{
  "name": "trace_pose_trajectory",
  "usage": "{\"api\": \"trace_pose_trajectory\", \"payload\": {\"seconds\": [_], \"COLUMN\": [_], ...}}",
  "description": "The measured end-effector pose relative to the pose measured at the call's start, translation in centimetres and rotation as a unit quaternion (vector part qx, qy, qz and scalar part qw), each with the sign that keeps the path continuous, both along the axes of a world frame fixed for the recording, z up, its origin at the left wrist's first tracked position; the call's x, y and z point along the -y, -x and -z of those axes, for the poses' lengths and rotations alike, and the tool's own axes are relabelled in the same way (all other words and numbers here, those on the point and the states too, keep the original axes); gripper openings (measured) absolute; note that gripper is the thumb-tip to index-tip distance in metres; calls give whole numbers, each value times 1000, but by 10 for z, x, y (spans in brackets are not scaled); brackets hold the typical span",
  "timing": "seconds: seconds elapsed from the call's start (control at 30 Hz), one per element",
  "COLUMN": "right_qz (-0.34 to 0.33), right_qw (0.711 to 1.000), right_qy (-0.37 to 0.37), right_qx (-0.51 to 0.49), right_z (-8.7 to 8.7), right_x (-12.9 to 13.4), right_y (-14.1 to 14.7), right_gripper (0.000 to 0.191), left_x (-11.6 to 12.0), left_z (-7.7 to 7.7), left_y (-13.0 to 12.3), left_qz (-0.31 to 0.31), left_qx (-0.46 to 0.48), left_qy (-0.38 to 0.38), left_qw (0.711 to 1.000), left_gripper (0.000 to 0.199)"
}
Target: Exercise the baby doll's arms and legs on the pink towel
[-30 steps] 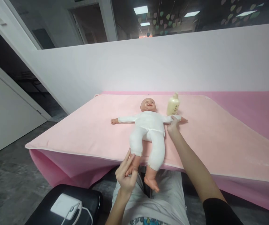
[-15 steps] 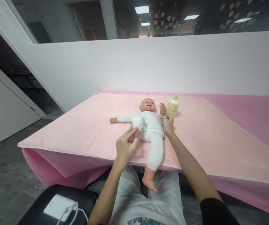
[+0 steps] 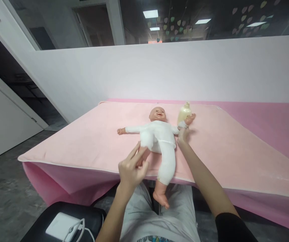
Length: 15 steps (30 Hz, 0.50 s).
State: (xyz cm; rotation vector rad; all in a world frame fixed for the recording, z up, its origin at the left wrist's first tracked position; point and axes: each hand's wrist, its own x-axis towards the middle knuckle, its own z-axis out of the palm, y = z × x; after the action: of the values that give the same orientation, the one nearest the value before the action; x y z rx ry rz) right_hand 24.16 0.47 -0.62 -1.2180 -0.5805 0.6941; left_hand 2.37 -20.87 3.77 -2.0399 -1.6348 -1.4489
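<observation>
A baby doll (image 3: 166, 132) in white cloth lies face up on the pink padded mat (image 3: 89, 141), its head away from me. My left hand (image 3: 131, 168) is closed around the doll's bent leg (image 3: 145, 154), near the bare lower part. At the doll's other side, my right hand (image 3: 183, 135) grips its arm (image 3: 182, 124) close to the wrist. That arm points out to the right, its bare hand overlapping a pale yellow pump bottle (image 3: 184, 110) behind. The other leg (image 3: 168, 164) hangs over the mat's front edge.
The mat covers a table draped in pink cloth (image 3: 66, 178), against a white wall (image 3: 159, 74). On a black seat (image 3: 89, 218) at lower left lies a white power bank (image 3: 62, 227) with a cable. A door (image 3: 5, 114) stands farther left.
My right hand has swung the doll's arm outward to the right, in front of the bottle. With my left hand, the bent leg has come slightly down toward me.
</observation>
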Motion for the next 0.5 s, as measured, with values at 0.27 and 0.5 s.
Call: {"api": "trace_pose_trajectory", "payload": {"seconds": [0.27,0.5], "right_qz": [-164,-45], "right_qw": [913,999], "right_qy": [-97,18], "right_qx": [362,-4], "right_z": [-8,12], "right_x": [20,-3], "right_y": [11,8], "right_gripper": [30,15], "left_x": [-84,-6], "left_z": [-17,17], "left_y": [-6,-13], "left_qz": [-10,10], "left_qx": [30,-99], "left_qy": [174,75], "left_qw": [984,992], "left_gripper": [37,42]}}
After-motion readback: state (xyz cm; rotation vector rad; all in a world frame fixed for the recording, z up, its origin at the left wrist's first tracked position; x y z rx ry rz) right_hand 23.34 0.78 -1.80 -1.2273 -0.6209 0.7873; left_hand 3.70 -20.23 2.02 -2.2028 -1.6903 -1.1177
